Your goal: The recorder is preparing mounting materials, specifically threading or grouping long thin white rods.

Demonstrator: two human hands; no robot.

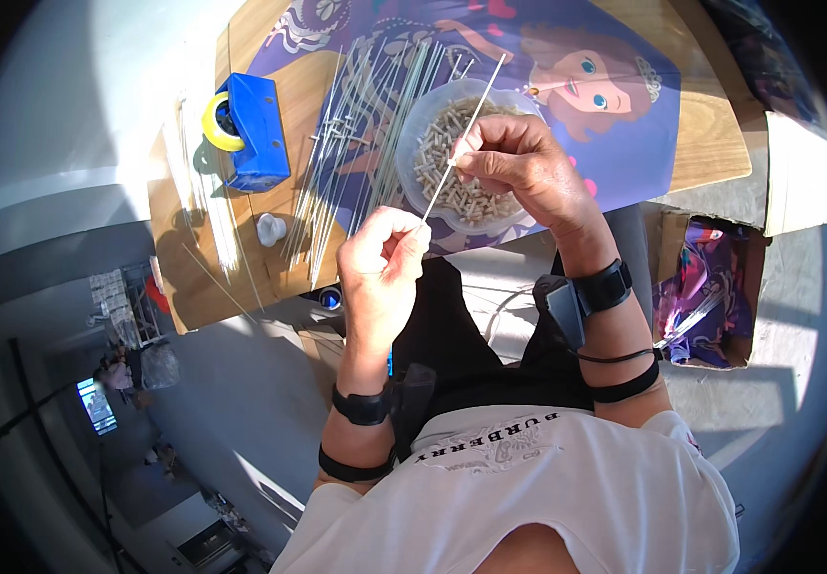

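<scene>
A thin pale stick (475, 117) slants up and to the right in front of me, over a translucent round bowl (407, 172). My left hand (385, 263) is closed, its thumb and forefinger pinching the stick's lower end. Farther up, my right hand (518, 163) pinches the same stick between thumb and fingertips. Whether a small piece sits in that right pinch I cannot make out. Under my right hand, the bowl holds many short beige tube-like pieces (437, 153). Just left of the bowl lies a loose spread of long thin sticks (386, 143), a few with short crosspieces on them.
A blue tape dispenser (258, 134) with yellow tape stands at the left of the wooden table (710, 143). Beside it are a small white object (271, 229) and more thin sticks (217, 215). A purple printed sheet (624, 158) covers the tabletop's middle. An open cardboard box (710, 287) stands at right.
</scene>
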